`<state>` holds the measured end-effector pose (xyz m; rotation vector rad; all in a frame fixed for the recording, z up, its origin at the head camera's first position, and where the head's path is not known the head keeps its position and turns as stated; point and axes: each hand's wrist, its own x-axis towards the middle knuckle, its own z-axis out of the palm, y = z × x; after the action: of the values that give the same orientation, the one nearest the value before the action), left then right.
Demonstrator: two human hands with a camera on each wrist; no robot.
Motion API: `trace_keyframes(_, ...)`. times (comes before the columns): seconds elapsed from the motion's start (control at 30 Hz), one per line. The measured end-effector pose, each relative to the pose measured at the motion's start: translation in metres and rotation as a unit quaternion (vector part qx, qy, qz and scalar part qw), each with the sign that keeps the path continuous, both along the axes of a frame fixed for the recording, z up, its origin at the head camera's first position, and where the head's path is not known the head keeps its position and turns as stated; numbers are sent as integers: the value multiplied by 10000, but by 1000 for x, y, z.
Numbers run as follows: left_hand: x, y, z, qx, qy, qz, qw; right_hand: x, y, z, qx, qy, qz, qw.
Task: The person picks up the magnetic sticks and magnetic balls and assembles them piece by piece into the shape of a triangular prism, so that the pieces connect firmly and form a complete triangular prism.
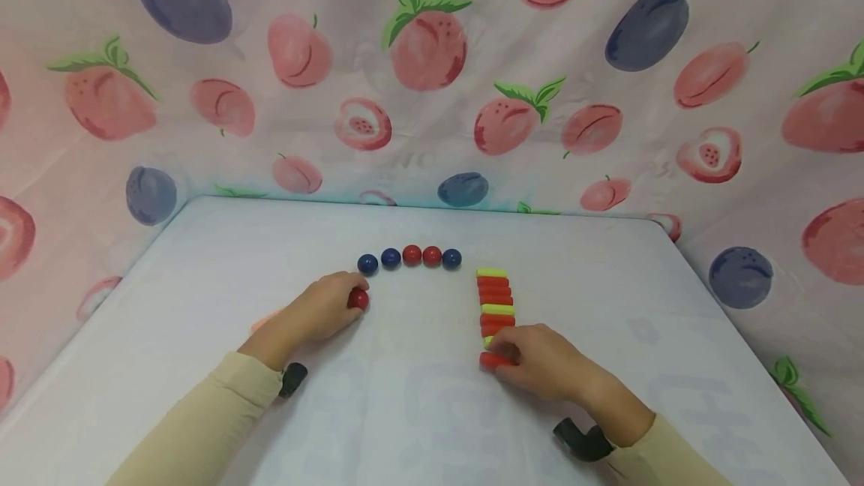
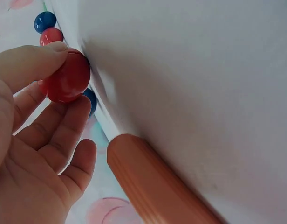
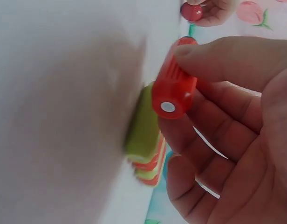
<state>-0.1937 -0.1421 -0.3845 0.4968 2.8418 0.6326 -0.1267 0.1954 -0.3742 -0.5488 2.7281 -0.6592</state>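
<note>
My left hand (image 1: 329, 306) pinches a red ball (image 2: 69, 77) between thumb and fingertips, close to the white tabletop. Just beyond it, blue balls (image 1: 391, 259) and red balls (image 1: 412, 255) form a curved row. My right hand (image 1: 543, 360) grips a short ridged red stick (image 3: 174, 84) with a pale round disc in its end. Beside that stick lies a yellow-green stick (image 3: 144, 126), partly covered by the hand in the head view. It belongs to a column of red sticks (image 1: 496, 291) and yellow-green sticks (image 1: 498, 310) laid side by side.
An orange ridged bar (image 2: 153, 182) lies near my left wrist, mostly hidden behind the arm in the head view. Fruit-printed cloth (image 1: 432, 118) hangs behind the white table (image 1: 418, 411). Black wrist-camera pieces (image 1: 582, 441) stick out below the sleeves.
</note>
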Motion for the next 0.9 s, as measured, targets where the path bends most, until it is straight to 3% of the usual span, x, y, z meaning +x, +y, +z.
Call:
trace_keyframes(0.13,6,3,1,-6,-45,-5,10000,-5,-10,6,-45,105,-126,9999)
trace_keyframes(0.4,18,10,3,318,227,-376,9985,-16,-31,12,-142,208,-276,9993)
trace_keyframes(0.57,22,21,4,662,-45,-243,9975,-22,-40,10,-244,303,-153,9991)
trace_keyframes(0.73,27,32,7,861,-513,80,9949,-26,-47,7,-341,187,-95,9992)
trace_keyframes(0.9,31,39,5,980,-637,0,9931,-28,-53,4,-358,210,76,9991)
